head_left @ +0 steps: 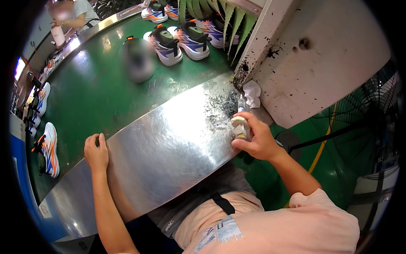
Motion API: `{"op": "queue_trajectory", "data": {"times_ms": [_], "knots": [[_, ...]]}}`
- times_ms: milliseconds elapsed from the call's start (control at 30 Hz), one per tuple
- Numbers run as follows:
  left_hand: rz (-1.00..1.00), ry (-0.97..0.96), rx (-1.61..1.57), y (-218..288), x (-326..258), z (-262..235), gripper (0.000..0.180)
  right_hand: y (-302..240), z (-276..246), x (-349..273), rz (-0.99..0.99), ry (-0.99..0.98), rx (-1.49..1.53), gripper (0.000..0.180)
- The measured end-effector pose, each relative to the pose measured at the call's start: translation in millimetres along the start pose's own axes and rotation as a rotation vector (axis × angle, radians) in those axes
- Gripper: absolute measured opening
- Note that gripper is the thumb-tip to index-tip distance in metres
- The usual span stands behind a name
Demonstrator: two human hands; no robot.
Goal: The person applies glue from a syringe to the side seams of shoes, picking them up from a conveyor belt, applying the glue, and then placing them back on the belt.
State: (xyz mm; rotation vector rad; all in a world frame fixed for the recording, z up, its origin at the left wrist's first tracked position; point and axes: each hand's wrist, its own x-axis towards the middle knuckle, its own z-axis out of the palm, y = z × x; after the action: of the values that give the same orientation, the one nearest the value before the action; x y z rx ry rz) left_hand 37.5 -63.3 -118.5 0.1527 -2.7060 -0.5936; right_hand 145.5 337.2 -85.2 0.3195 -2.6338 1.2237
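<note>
My left hand (96, 153) rests where the metal ledge (148, 169) meets the green belt. Its fingers curl loosely, the thumb stands apart from them, and nothing shows in it. Over the ledge's right end, my right hand (259, 137) is closed around a small whitish, partly clear piece with rounded cream-coloured ends (240, 121); its kind is unclear. Just beyond these fingers stands a slim clear bottle with a narrow nozzle (241, 103). A crumpled white tissue (252, 94) lies beside the bottle, against the pale panel.
Several white, blue and orange sports shoes (192, 41) stand on the green belt (97, 97); another shoe (51, 149) is at far left. A blackened pale panel (317, 59) rises at right, near a black fan (368, 114). Another person (82, 15) is at far left.
</note>
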Motion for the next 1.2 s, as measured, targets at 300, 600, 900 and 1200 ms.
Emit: {"op": "queue_trajectory", "data": {"times_ms": [300,600,900,1200], "knots": [[-0.040,-0.024,-0.016,10.5,-1.9,-6.9,0.027,8.2,-20.9,0.8,0.422,0.158,1.278,0.054],[-0.057,-0.025,-0.047,14.4,-2.5,-9.3,0.026,11.2,-46.9,-3.5,0.632,-0.022,1.092,0.038],[-0.018,-0.006,-0.068,3.5,-2.0,-4.9,0.025,15.7,-49.4,-0.9,0.561,-0.246,0.329,0.022],[0.012,0.033,-0.048,-2.0,1.4,3.7,0.025,9.3,-46.7,-5.0,0.144,-0.198,-0.417,0.042]]}}
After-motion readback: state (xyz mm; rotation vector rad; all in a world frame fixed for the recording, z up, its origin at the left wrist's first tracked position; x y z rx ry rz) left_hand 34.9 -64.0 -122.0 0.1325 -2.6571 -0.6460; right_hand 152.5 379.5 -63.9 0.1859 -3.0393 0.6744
